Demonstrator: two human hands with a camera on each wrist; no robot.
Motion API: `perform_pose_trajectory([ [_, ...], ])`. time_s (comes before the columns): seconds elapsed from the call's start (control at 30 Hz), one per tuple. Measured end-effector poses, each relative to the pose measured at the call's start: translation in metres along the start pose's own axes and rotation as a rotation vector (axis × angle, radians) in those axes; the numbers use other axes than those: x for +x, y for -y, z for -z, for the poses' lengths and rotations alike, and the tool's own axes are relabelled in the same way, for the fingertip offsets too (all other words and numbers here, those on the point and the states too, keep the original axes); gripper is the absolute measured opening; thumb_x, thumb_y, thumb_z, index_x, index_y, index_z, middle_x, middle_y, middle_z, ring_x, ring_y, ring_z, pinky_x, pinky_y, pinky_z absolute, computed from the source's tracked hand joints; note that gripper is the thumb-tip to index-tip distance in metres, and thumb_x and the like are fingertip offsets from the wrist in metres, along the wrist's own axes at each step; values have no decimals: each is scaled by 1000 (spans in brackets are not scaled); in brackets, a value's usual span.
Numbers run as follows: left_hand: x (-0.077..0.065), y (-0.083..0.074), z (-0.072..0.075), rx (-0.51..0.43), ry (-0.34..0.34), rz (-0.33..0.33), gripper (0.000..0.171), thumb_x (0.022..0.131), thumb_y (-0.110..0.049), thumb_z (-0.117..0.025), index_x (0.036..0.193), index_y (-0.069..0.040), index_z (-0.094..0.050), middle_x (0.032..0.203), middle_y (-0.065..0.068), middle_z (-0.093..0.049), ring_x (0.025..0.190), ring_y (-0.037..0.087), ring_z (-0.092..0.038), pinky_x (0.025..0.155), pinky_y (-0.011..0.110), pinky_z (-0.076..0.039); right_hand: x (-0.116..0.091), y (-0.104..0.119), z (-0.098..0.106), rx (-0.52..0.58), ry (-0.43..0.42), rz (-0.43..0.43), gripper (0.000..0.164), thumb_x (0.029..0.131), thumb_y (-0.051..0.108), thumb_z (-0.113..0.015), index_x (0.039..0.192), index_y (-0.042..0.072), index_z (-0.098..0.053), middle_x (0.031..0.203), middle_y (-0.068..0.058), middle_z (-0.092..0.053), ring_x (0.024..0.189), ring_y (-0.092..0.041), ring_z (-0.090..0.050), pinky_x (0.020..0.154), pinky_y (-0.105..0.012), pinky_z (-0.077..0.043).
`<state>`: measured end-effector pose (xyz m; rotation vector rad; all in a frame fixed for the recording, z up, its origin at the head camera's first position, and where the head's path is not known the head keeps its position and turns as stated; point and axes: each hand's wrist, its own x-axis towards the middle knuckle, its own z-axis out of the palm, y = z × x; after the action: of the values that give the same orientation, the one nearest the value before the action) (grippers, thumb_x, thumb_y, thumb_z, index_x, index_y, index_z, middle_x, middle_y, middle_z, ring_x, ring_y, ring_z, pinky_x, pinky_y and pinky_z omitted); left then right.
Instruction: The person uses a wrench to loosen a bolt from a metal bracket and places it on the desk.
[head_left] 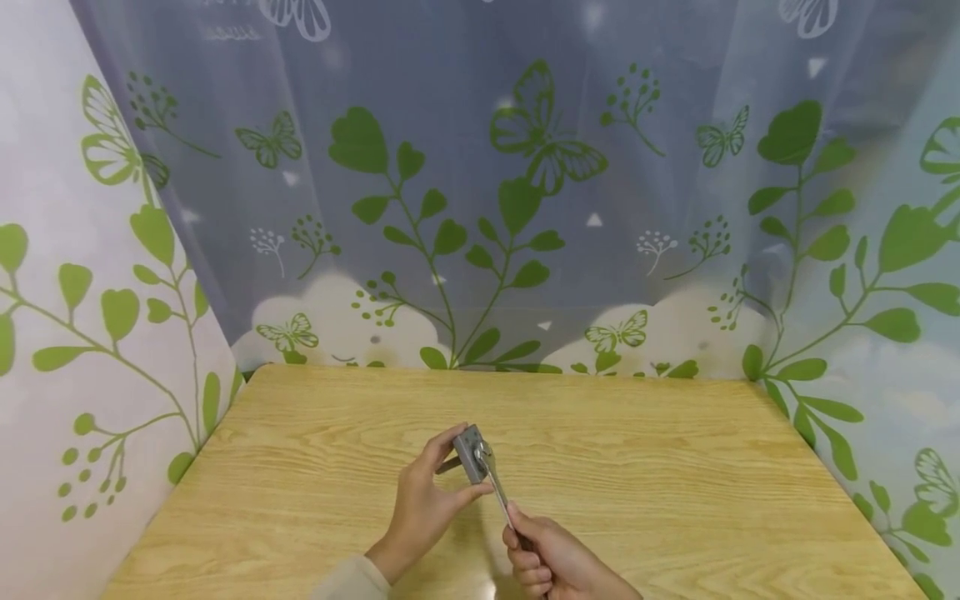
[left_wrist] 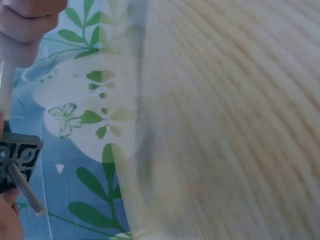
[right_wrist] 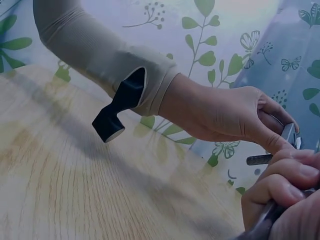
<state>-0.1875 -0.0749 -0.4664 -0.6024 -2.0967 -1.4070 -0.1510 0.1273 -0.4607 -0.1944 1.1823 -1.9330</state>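
Note:
My left hand (head_left: 423,504) pinches a small grey square block (head_left: 470,458) by opposite edges, between thumb and fingers, above the wooden table. A threaded bolt (left_wrist: 25,190) sticks out of the block's face toward the palm side. In the right wrist view its threaded end (right_wrist: 259,160) shows below the left thumb. My right hand (head_left: 551,554) grips a metal wrench (head_left: 498,493) by its handle, fingers wrapped round. The wrench's head lies at the middle of the block's other face, over the bolt's end there. The left wrist view catches only part of both hands at its left edge.
A light wood-grain table (head_left: 660,475) lies under both hands. Printed curtains (head_left: 420,208) with green leaves and butterflies hang behind and at both sides of it. A black device (right_wrist: 125,102) sits at the left sleeve's cuff (right_wrist: 150,82).

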Motion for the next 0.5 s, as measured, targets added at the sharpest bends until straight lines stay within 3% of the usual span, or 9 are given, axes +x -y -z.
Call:
perform_pose_trajectory([
  [0.27, 1, 2, 2, 20, 9, -16, 75, 62, -9, -89, 127, 2, -54, 122, 14, -65, 109, 31, -63, 89, 42, -55, 1, -2, 1, -3, -17, -5, 37, 104, 37, -37, 77, 16, -51, 55, 14, -35, 42, 5, -31, 38, -8, -24],
  [0.5, 3, 0, 5, 38, 24, -21, 76, 61, -12, -89, 127, 0, -54, 122, 12, -65, 109, 29, -64, 92, 40, -54, 2, -1, 1, 14, -5, -11, 37, 104, 38, -38, 77, 16, -51, 55, 14, -36, 42, 5, -31, 38, -8, -25],
])
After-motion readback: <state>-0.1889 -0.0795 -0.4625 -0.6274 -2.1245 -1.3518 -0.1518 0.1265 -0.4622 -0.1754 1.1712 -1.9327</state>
